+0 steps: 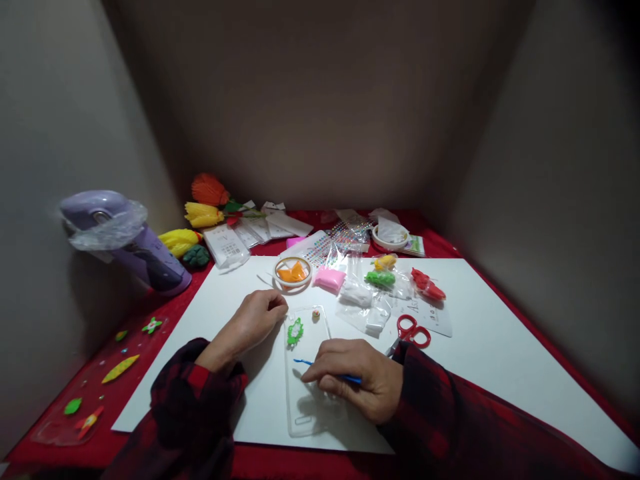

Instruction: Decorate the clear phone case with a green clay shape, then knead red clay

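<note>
In the head view a clear phone case (295,407) lies on the white board. On it sit a green-and-white clay shape (295,331) near the upper left and a small round bead-like piece (316,315) near the top. My right hand (357,377) hovers over the case, closed around a slim blue modelling tool (303,362) whose tip points left, below the green shape. Beside the case's upper left corner rests my left hand (253,323), fingers curled in; whether anything is between them is hidden.
Red scissors (414,331) lie right of my right hand. Behind are a tape roll with orange clay (293,273), a pink clay packet (330,279), bagged green clay (380,279) and red clay (427,285). A purple device (145,247) stands left, near a decorated clear case (60,433).
</note>
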`<control>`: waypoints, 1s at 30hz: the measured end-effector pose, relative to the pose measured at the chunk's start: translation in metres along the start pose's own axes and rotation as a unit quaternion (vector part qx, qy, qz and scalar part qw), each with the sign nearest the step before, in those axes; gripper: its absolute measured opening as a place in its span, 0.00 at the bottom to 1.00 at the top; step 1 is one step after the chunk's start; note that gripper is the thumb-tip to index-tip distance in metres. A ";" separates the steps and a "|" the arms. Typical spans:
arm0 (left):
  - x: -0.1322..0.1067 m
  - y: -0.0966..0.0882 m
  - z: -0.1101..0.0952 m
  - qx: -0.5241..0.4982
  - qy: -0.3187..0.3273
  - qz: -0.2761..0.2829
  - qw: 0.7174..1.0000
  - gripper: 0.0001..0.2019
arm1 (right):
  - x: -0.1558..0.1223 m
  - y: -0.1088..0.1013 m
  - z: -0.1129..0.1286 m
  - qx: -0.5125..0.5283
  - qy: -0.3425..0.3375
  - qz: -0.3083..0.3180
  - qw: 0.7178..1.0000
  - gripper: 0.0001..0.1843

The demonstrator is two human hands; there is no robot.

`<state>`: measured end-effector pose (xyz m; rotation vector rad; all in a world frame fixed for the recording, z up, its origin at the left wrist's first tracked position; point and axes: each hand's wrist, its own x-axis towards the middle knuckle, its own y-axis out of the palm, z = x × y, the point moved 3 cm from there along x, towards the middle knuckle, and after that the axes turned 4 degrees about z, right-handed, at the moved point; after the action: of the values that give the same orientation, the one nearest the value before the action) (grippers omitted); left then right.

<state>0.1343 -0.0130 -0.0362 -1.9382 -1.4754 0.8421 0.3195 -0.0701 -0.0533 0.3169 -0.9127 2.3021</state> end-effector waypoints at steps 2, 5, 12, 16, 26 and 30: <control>0.001 0.000 0.000 -0.010 -0.007 0.005 1.000 0.09 | 0.001 0.001 -0.001 0.004 0.008 0.012 1.000 0.20; 0.001 -0.001 -0.001 -0.030 -0.016 0.011 0.999 0.09 | 0.001 0.002 -0.003 0.001 0.016 0.027 1.000 0.21; -0.006 -0.002 -0.008 -0.145 -0.021 0.047 0.988 0.08 | -0.004 0.004 -0.005 -0.002 0.019 0.051 0.998 0.20; -0.009 -0.001 -0.013 -0.251 -0.031 0.085 0.964 0.09 | -0.004 0.003 -0.005 -0.005 0.015 0.057 0.998 0.19; -0.009 0.006 -0.003 -0.354 -0.103 0.133 0.920 0.14 | -0.004 0.000 -0.001 -0.064 -0.027 0.003 0.998 0.16; -0.008 0.009 0.005 -0.387 -0.087 0.150 0.905 0.15 | -0.005 -0.002 0.000 -0.105 -0.041 -0.020 0.993 0.14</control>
<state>0.1346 -0.0225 -0.0450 -2.7887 -1.8269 0.6011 0.3245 -0.0708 -0.0543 0.3379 -1.1679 2.1462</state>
